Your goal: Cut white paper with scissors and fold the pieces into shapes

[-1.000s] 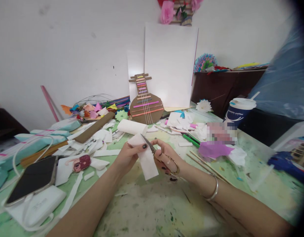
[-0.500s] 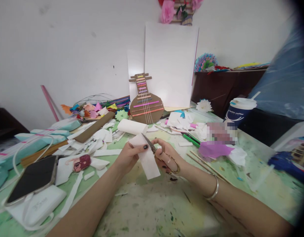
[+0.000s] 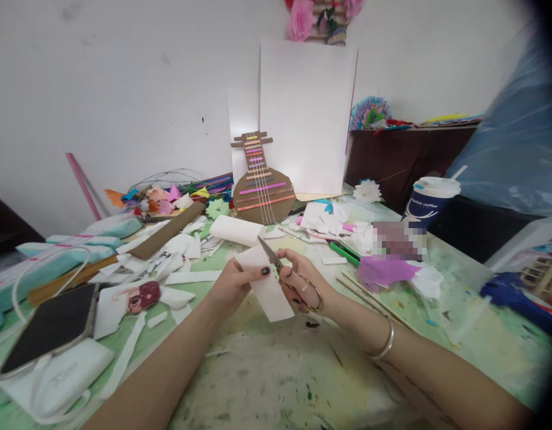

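My left hand (image 3: pixel 233 283) pinches a strip of white paper (image 3: pixel 272 301) between thumb and fingers, its lower end hanging free toward me. My right hand (image 3: pixel 305 278) is closed round the gold-coloured handles of a pair of scissors (image 3: pixel 270 252). The blades point up and to the left, along the right edge of the strip near my left thumb. Whether they are cutting into the paper I cannot tell. Just behind the strip lies a roll of white paper (image 3: pixel 237 230).
A cardboard lute (image 3: pixel 269 200) leans against a white board (image 3: pixel 309 113) at the back. Paper scraps (image 3: pixel 181 246) and a phone (image 3: pixel 49 328) lie left. Wooden sticks (image 3: pixel 378 303), purple paper (image 3: pixel 385 272) and a lidded coffee cup (image 3: pixel 430 200) are on the right.
The whole view has shifted slightly. My hands keep hold of the strip and the scissors; the blades look a little more parted and the strip's lower end has shifted slightly right.
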### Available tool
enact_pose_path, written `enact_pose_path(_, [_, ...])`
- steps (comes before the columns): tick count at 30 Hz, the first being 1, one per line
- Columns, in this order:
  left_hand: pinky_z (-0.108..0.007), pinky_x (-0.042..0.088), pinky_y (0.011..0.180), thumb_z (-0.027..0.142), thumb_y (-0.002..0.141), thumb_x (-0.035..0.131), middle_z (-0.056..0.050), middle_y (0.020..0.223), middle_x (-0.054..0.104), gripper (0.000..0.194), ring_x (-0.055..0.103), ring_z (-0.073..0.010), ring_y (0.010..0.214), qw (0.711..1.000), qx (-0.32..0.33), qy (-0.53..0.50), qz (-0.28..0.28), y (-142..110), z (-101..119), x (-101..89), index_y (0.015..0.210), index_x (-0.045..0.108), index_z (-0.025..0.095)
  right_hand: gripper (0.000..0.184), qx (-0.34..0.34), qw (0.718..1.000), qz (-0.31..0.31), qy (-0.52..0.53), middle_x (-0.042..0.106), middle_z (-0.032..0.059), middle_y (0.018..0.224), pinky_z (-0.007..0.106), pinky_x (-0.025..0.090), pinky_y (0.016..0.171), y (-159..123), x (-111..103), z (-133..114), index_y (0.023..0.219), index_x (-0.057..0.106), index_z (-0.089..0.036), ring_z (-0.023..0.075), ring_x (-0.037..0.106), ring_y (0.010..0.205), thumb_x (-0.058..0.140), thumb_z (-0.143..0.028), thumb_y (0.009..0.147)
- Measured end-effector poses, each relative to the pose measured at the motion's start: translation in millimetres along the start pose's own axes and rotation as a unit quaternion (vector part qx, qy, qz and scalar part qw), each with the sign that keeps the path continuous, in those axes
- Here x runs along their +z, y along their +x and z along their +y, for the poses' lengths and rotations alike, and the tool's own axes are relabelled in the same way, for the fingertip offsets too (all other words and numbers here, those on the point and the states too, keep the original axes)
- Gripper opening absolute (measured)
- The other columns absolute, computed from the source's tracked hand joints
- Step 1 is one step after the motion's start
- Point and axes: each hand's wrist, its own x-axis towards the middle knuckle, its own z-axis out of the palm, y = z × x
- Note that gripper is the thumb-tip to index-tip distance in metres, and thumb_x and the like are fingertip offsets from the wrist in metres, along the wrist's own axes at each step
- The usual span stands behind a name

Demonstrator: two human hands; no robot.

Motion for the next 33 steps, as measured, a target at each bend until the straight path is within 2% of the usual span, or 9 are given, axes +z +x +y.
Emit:
enact_pose_path(7, [-0.02,0.049,0.054,0.015,0.057,0.078,-0.003,0.07,0.069,0.02,0.061,-0.0133,0.059,0.994,-0.018,-0.027,0.102,10.8,-3.7,-10.8,0.074,0.068,0.011,0.046,0.063,0.965,0.174,-0.185,0.038,-0.0129,0.035,0.018,0.024,0.029,15.4,-31.2,-8.4,0.104,0.036,-0.022,0.0093,0.03,0.025,0.051,-0.057,0.078])
enact_pose_path(9, [-0.021,0.05,0.055,0.014,0.06,0.076,-0.004,0.073,0.07,0.02,0.063,-0.0141,0.062,0.989,-0.031,-0.033,0.14,15.0,-3.1,-17.4,0.077,0.068,0.011,0.038,0.086,0.921,0.201,-0.323,0.049,-0.0072,0.044,0.022,0.031,0.037,19.0,-51.5,-8.8,0.103,0.041,-0.021,0.0118,0.042,0.034,0.057,-0.044,0.077])
enact_pose_path(12, [-0.022,0.052,0.057,0.011,0.065,0.071,-0.006,0.077,0.07,0.017,0.064,-0.0153,0.066,0.983,-0.037,-0.043,0.172,19.4,-1.5,-25.2,0.082,0.068,0.01,0.025,0.055,0.799,0.247,-0.546,0.06,0.0059,0.063,0.03,0.038,0.056,21.1,-74.8,-10.0,0.095,0.053,-0.016,0.0215,0.058,0.062,0.06,-0.022,0.072])
enact_pose_path(14, [-0.022,0.052,0.058,0.01,0.068,0.067,-0.007,0.078,0.071,0.014,0.064,-0.0152,0.066,0.982,-0.036,-0.053,0.179,20.9,-0.8,-27.8,0.082,0.067,0.009,0.017,0.03,0.766,0.252,-0.591,0.063,0.0131,0.075,0.034,0.038,0.067,21.2,-77.8,-12.3,0.089,0.057,-0.014,0.0271,0.058,0.079,0.056,-0.012,0.072])
enact_pose_path(18, [-0.021,0.052,0.056,0.013,0.075,0.061,-0.009,0.075,0.07,0.011,0.064,-0.0145,0.063,0.983,-0.045,-0.06,0.169,20.6,-2.9,-25.9,0.081,0.068,0.007,0.009,-0.012,0.791,0.197,-0.579,0.066,0.0102,0.086,0.032,0.038,0.074,19.3,-51.1,-12.3,0.078,0.062,-0.017,0.0225,0.057,0.084,0.053,-0.019,0.079])
enact_pose_path(21, [-0.02,0.05,0.052,0.013,0.078,0.058,-0.009,0.071,0.07,0.012,0.062,-0.0132,0.058,0.983,-0.045,-0.048,0.169,19.6,-7.0,-21.0,0.081,0.068,0.006,0.02,-0.011,0.894,0.074,-0.441,0.066,0.0034,0.075,0.024,0.039,0.059,15.7,-21.4,-1.0,0.079,0.065,-0.018,0.0143,0.057,0.067,0.053,-0.034,0.081])
enact_pose_path(23, [-0.02,0.051,0.053,0.013,0.079,0.057,-0.009,0.071,0.069,0.013,0.062,-0.0134,0.059,0.984,-0.041,-0.043,0.167,19.6,-9.4,-18.4,0.081,0.068,0.006,0.017,0.009,0.92,0.038,-0.389,0.063,0.0014,0.067,0.023,0.036,0.055,13.8,-8.7,9.5,0.074,0.064,-0.016,0.0126,0.054,0.061,0.062,-0.033,0.073])
enact_pose_path(27, [-0.022,0.052,0.057,0.017,0.079,0.059,-0.008,0.073,0.07,0.013,0.063,-0.0141,0.062,0.987,-0.03,-0.088,0.133,19.8,-10.8,-18.3,0.081,0.069,0.008,0.014,0.021,0.965,0.087,-0.248,0.054,-0.0014,0.057,0.021,0.031,0.051,16.6,-9.8,21.6,0.064,0.059,-0.014,0.0089,0.045,0.053,0.059,-0.027,0.071])
enact_pose_path(33, [-0.027,0.05,0.084,0.003,0.07,0.065,-0.012,0.102,0.068,0.032,0.064,-0.0195,0.092,0.996,-0.029,-0.08,-0.032,17.3,-8.0,-23.5,0.101,0.066,0.008,0.026,0.067,0.989,0.133,0.001,0.046,-0.0043,0.052,0.021,0.027,0.047,23.7,-29.4,16.9,0.064,0.055,-0.014,0.0057,0.037,0.046,0.066,-0.037,0.063])
